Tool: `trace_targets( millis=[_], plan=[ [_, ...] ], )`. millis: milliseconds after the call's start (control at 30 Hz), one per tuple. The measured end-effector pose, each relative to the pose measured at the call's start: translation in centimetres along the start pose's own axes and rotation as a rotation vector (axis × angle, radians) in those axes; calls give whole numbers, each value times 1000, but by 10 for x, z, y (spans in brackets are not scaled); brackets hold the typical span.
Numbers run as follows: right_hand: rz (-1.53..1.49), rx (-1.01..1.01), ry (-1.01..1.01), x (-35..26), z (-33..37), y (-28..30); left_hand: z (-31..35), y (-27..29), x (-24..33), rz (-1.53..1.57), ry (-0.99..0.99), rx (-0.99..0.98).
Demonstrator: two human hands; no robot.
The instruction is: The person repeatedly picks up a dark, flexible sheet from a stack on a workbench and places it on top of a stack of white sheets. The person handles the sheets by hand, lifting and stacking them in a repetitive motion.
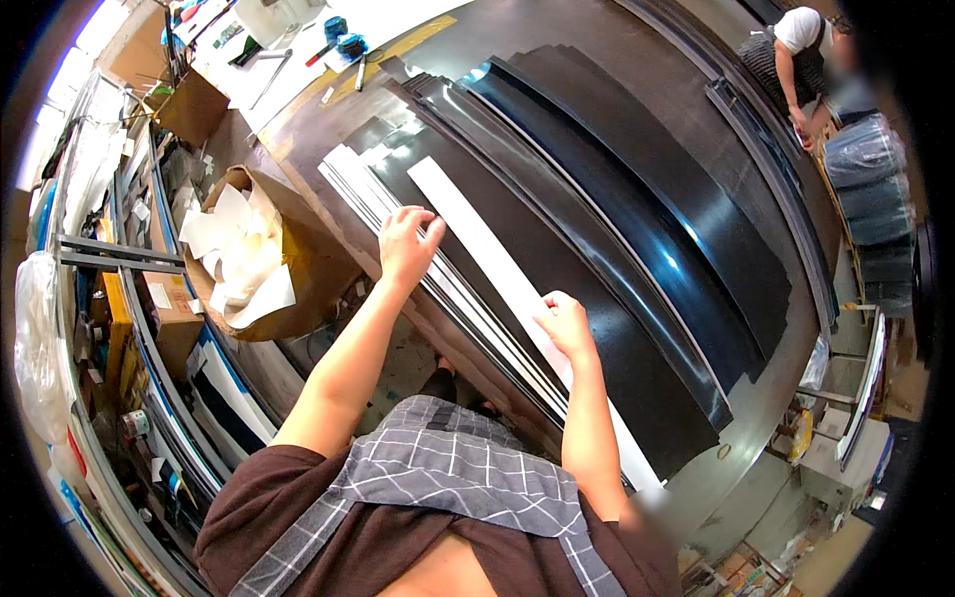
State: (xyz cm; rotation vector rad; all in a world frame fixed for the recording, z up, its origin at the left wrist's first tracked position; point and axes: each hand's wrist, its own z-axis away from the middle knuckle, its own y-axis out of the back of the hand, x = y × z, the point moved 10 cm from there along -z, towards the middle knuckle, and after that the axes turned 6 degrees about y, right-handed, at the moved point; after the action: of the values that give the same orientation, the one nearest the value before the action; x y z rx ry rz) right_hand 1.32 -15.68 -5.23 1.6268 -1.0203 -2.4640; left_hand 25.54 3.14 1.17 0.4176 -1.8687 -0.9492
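Note:
A long white strip (477,244) lies slantwise on a dark, glossy sheet (637,383) in front of me. My right hand (567,323) is closed at the strip's right edge, about halfway along, with thumb and fingers pinching it. My left hand (406,249) is beside the strip's left edge, nearer its far end. Its fingers are bent, with a gap between thumb and forefinger and nothing visible between them. Under and beside that hand runs a stack of narrow white strips (353,184) along the table's left edge.
Stacked dark panels (637,189) cover the table's middle and right. A box of white scraps (249,254) stands left of the table, before racks (119,259) of sheets. Tools and a blue tape roll (350,46) lie at the back. Another person (796,60) works at the far right.

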Motion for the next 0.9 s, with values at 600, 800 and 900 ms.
trace_targets(
  millis=[600, 800, 900],
  plan=[
    [-179, 13, -11, -23, -33, -46, 7, -10, -22, -16, -79, -146],
    [-259, 7, -7, -17, -36, -51, 0, -7, -21, -73, -102, -144],
    [-248, 15, 14, -21, -36, -50, -4, -6, -20, -79, -94, -156]
  ],
)
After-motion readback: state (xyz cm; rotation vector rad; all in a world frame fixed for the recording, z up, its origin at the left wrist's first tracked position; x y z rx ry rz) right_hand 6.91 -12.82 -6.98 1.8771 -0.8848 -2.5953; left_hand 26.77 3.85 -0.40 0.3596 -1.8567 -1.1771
